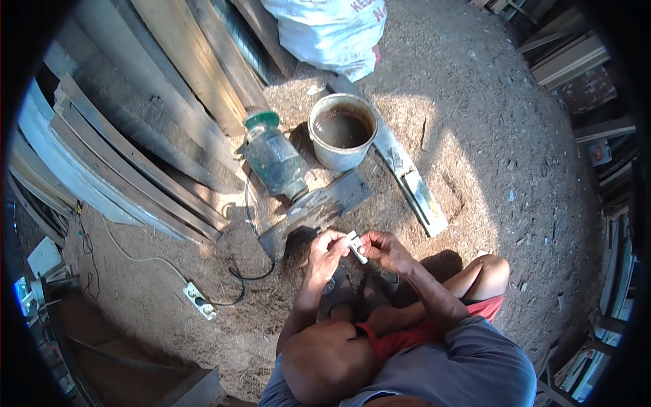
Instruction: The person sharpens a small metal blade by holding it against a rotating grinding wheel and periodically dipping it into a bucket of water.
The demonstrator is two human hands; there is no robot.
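In front of my knees I hold a small, flat white rectangular piece (356, 247) with dark marks, tilted between both hands. My left hand (328, 251) pinches its left side. My right hand (384, 249) grips the other side between thumb and fingers. Its exact kind is too small to make out. Just beyond my hands lies a worn grey board (319, 211), and attached or resting at its far side is a green electric motor (277, 161). To the motor's right stands a whitish bucket (339, 157) of murky dark liquid.
A long plank (412, 183) lies on the sandy ground right of the bucket. A black cable runs to a white power strip (199, 301) at the left. Long timber boards (146, 102) lean at the far left. A stuffed white sack (329, 34) sits beyond the bucket.
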